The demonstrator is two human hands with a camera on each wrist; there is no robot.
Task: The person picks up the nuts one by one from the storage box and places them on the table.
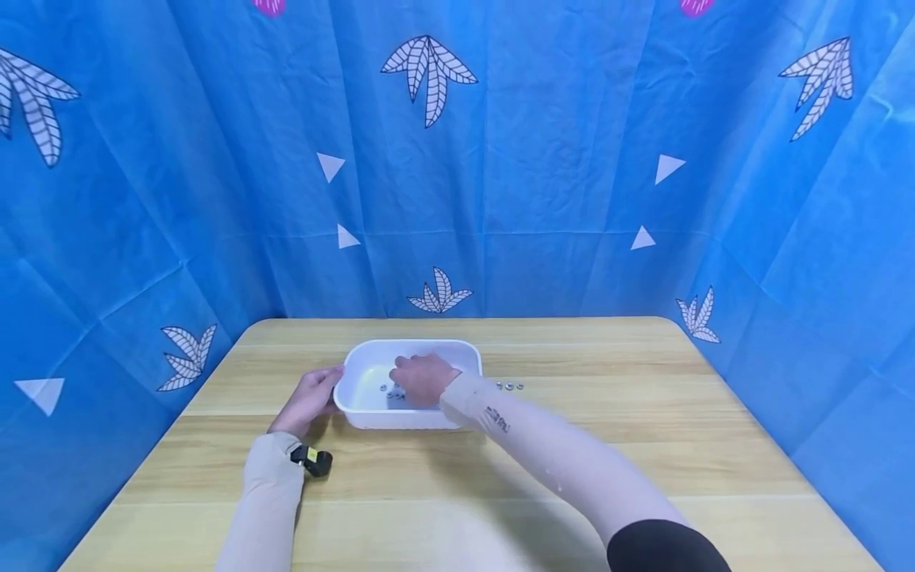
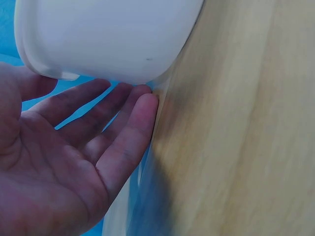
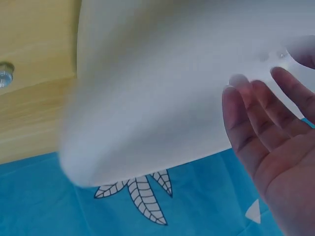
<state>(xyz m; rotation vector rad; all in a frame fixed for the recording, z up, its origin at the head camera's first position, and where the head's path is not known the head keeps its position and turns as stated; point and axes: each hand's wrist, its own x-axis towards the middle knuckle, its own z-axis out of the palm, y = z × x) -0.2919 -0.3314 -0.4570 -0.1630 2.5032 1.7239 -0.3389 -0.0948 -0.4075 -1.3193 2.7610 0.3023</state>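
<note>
- One blue curtain (image 1: 557, 119) runs past the frame edges, behind a wooden table (image 1: 679, 429) whose near side is cut off.
- The white tub (image 1: 400, 421) stands on the table; the right forearm (image 1: 550, 461) hides its near right corner.
- The right hand (image 1: 423, 380) reaches into the tub, fingers loosely bent; only the right wrist view shows the thumb standing apart from them.
- The left hand (image 1: 312, 397) touches the tub's left end with relaxed, spread fingers; its wrist view shows the palm, the thumb tip partly hidden at the rim.
- Small metal pieces (image 1: 390, 394) lie inside, partly covered, their count unclear.
- Three metal nuts (image 1: 510, 387) sit right of the tub.
</note>
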